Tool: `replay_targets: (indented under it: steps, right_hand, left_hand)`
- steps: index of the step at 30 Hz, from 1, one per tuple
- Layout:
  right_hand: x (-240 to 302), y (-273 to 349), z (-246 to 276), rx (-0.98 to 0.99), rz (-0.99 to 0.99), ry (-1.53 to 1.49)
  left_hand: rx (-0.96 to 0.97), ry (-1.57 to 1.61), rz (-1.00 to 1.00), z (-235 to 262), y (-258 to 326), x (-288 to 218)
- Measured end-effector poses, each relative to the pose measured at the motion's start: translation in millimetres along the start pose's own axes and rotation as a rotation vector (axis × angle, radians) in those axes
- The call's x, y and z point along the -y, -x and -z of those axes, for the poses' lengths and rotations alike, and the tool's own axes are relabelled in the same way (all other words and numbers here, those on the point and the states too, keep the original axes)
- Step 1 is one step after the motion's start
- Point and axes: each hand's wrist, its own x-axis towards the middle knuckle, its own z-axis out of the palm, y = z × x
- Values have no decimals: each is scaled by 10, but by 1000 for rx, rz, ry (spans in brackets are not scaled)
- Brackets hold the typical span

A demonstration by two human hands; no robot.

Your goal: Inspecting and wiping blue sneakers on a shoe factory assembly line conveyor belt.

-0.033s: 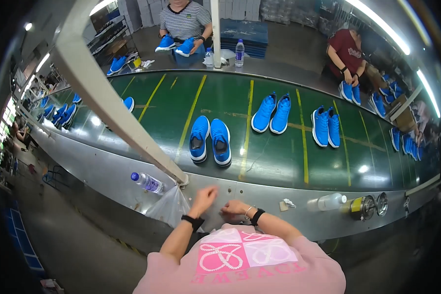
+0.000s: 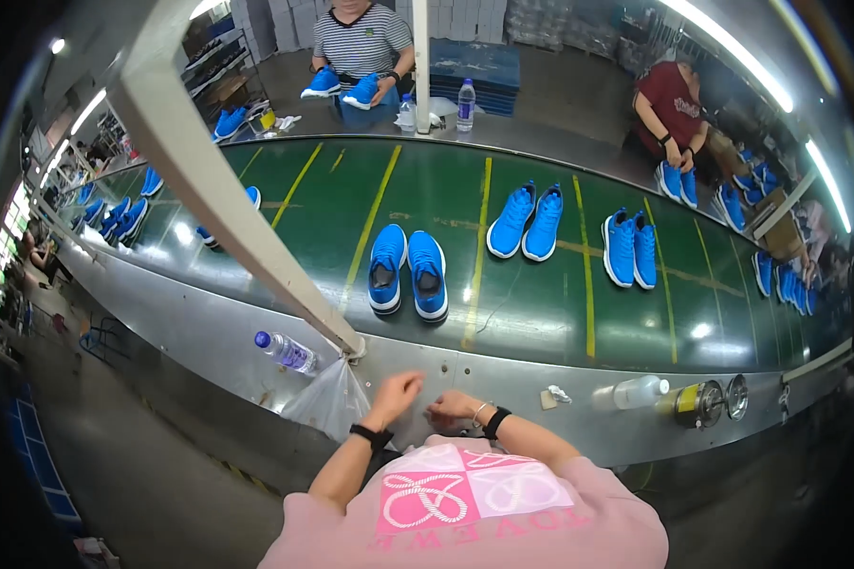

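Note:
Over the metal ledge at the near side of the green conveyor belt [image 2: 531, 308], my left hand [image 2: 396, 396] has its fingers curled, with nothing visible in them. Close to its right, my right hand [image 2: 455, 405] is bent inward with closed fingers; whatever it may hold is hidden. The two hands are slightly apart. Straight ahead on the belt stands a pair of blue sneakers [image 2: 407, 273] with white soles and dark openings toward me. Neither hand touches them.
A white post [image 2: 247, 209] slants up at left beside a water bottle [image 2: 286, 352] and a plastic bag [image 2: 327, 403]. Rightward are another bottle [image 2: 640, 391] and a metal can [image 2: 697, 405]. More blue sneakers [image 2: 525, 221] stand along the belt; two co-workers across it handle shoes.
My left hand has dropped slightly toward me. My right hand and the sneakers ahead have hardly shifted.

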Motion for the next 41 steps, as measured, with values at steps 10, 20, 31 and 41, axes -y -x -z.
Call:
replay_targets:
  steps: [10, 20, 31, 41]
  right_hand:
    - [124, 119, -539, -455, -296, -671]
    - [257, 47, -1564, -1233, -476, 105]
    - [2517, -1261, -3926, 43, 94, 377]
    - [4039, -4014, -4825, 516, 24, 1136]
  left_hand:
    - [109, -250, 143, 780, 1651, 270]
    - [-175, 62, 395, 2165, 3570, 2664]
    - [-1349, 628, 1746, 3891, 7920, 4609]
    - [-1218, 534, 1090, 5730, 8455, 5164]
